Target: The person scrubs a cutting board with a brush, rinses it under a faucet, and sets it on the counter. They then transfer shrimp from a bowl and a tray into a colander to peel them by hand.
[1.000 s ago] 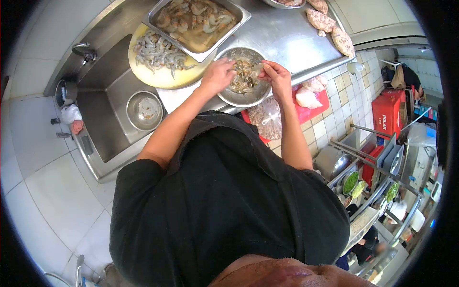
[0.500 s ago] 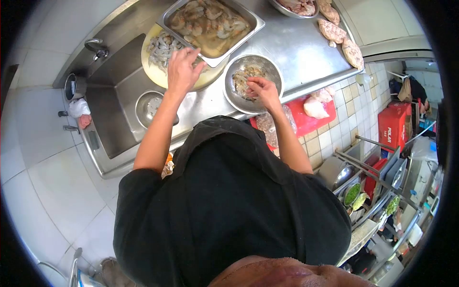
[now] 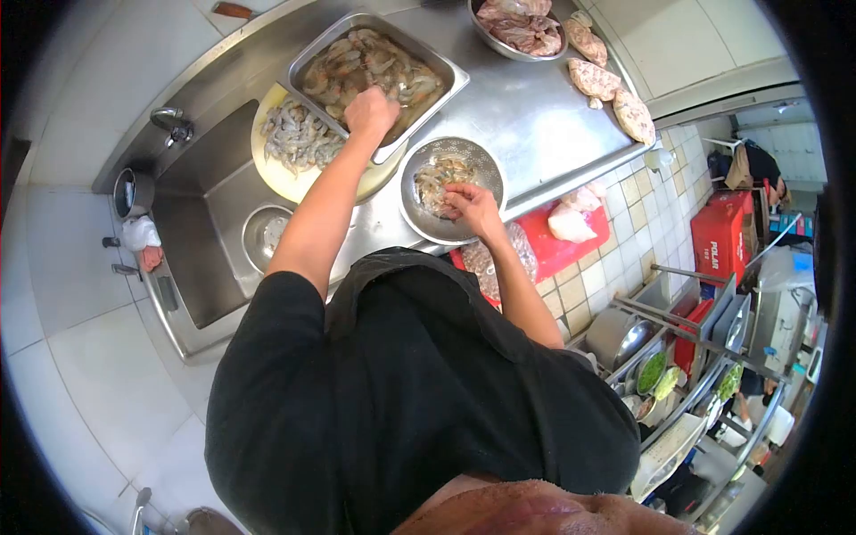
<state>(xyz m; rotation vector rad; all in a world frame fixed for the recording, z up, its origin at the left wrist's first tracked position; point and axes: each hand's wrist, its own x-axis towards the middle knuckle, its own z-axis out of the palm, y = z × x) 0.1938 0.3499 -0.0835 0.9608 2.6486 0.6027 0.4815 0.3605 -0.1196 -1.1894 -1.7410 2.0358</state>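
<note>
My left hand (image 3: 372, 114) is over the near side of a deep steel pan (image 3: 457, 82) of unpeeled shrimp (image 3: 374, 64) in cloudy liquid; its curled fingertips are hidden among them. My right hand (image 3: 474, 210) is low over a steel colander (image 3: 493, 169) holding shrimp shells (image 3: 439, 181). Its fingers are pinched together, and what they hold, if anything, is too small to make out. Greyish shrimp (image 3: 299, 138) are piled on a round, pale yellow board (image 3: 266, 167), with the pan resting partly over it.
A steel sink (image 3: 207, 241) is at left, with a small metal bowl (image 3: 251, 245) by its right side. Several pieces of raw meat (image 3: 595, 78) and a bowl of meat (image 3: 520, 31) stand far right. Below the counter edge is a red board (image 3: 557, 254) with raw poultry (image 3: 575, 221).
My left hand has moved from above the yellow board into the pan of shrimp. My right hand has lowered toward the shells in the colander. The whole view has shifted slightly.
</note>
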